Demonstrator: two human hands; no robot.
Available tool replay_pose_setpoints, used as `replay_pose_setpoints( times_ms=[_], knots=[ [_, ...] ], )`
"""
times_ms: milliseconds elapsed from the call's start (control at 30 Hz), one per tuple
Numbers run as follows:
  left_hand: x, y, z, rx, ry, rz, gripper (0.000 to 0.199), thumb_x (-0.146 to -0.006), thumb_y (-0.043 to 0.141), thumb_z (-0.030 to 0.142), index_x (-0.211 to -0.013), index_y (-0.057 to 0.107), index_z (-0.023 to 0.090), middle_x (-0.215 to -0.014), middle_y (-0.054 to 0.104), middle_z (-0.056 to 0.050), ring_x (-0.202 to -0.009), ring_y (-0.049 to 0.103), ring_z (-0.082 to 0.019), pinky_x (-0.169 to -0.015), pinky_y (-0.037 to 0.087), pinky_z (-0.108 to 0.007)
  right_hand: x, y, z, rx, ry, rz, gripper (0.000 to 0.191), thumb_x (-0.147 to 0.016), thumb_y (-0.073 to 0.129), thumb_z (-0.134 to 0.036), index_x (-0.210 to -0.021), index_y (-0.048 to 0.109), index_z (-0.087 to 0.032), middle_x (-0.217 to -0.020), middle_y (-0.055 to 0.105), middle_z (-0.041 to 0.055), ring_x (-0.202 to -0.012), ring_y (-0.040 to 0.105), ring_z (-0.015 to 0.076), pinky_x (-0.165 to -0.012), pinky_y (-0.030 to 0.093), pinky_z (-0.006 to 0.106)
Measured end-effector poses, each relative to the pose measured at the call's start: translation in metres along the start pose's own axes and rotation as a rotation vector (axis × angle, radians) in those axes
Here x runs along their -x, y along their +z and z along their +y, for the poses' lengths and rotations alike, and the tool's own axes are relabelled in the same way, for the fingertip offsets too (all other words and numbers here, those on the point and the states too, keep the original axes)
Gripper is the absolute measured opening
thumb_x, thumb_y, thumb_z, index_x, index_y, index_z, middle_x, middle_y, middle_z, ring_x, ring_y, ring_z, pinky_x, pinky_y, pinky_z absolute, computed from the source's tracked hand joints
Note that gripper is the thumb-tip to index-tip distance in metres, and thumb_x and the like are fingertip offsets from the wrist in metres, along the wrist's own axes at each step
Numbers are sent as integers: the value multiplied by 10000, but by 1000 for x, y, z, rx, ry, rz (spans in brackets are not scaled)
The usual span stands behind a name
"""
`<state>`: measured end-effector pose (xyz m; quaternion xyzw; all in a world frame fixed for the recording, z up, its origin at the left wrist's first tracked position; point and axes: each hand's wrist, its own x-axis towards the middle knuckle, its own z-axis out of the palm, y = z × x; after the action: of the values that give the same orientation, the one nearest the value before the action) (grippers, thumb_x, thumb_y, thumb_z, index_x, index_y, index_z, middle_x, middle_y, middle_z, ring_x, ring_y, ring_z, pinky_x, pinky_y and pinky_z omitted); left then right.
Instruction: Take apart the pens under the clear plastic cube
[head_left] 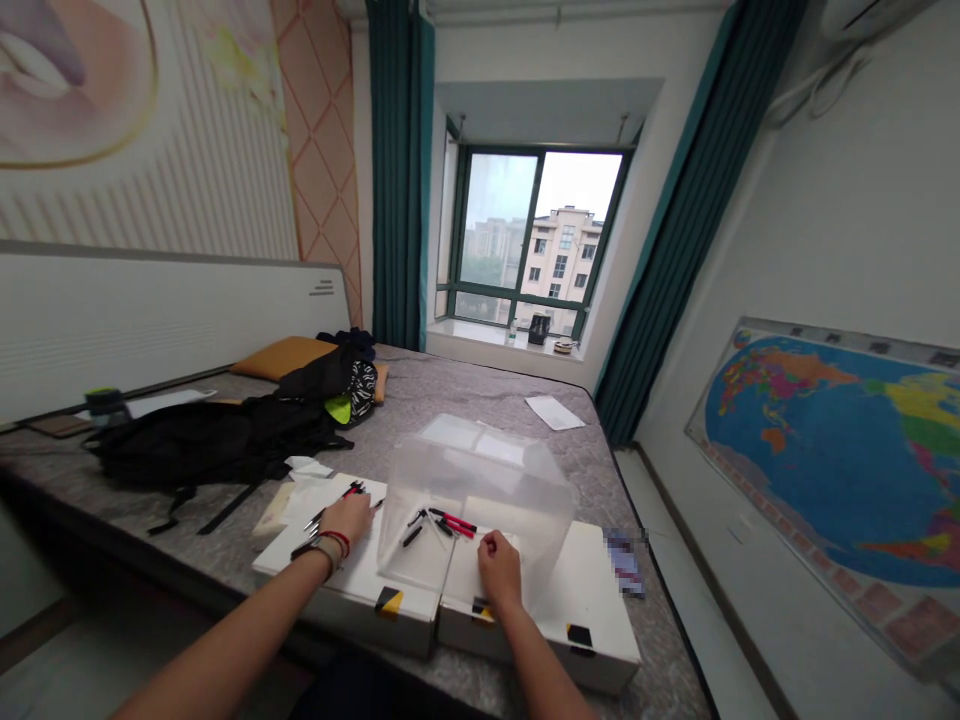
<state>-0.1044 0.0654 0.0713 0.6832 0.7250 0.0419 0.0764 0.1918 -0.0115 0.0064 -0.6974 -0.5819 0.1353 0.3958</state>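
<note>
From here, the pens (313, 522) by the left hand (349, 518) look light, stiff, slick, best pinched mid-barrel. The right hand (499, 568) curls at the clear bin (487, 468), beside more pens; I can't tell whether either hand grips anything. White boxes (600, 585) beneath; bed (472, 385) and window (540, 225) beyond.

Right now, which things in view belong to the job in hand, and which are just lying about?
In use, it seems:
- pens at the left hand
- red pens between the hands
- clear bin, nearest the right hand
- white boxes beneath

Lying about:
- black backpack
- orange cushion
- flat paper sheet
</note>
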Motion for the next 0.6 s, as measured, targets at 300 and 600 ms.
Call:
replay_pose_setpoints(
  times_ms=[300, 600],
  knots=[
    [75, -53, 3, 297, -35, 384, 337, -852, 473, 521, -893, 646, 235, -734, 666, -21, -706, 635, -197, -572, 391, -247, -2, 2, 4, -165, 27, 41, 175, -787, 469, -254, -705, 615, -205, -658, 655, 25, -628, 576, 180, -595, 356, 251],
    [169, -24, 90, 539, 670, 643, 185, -913, 484, 276, -1043, 600, 214, -832, 616, -44, -795, 573, -174, -736, 452, -295, -15, -3, 15, -525, 158, -61, 278, -773, 505, -410, -658, 600, -175, -590, 628, 40, -529, 546, 165, -520, 387, 250]
  ],
)
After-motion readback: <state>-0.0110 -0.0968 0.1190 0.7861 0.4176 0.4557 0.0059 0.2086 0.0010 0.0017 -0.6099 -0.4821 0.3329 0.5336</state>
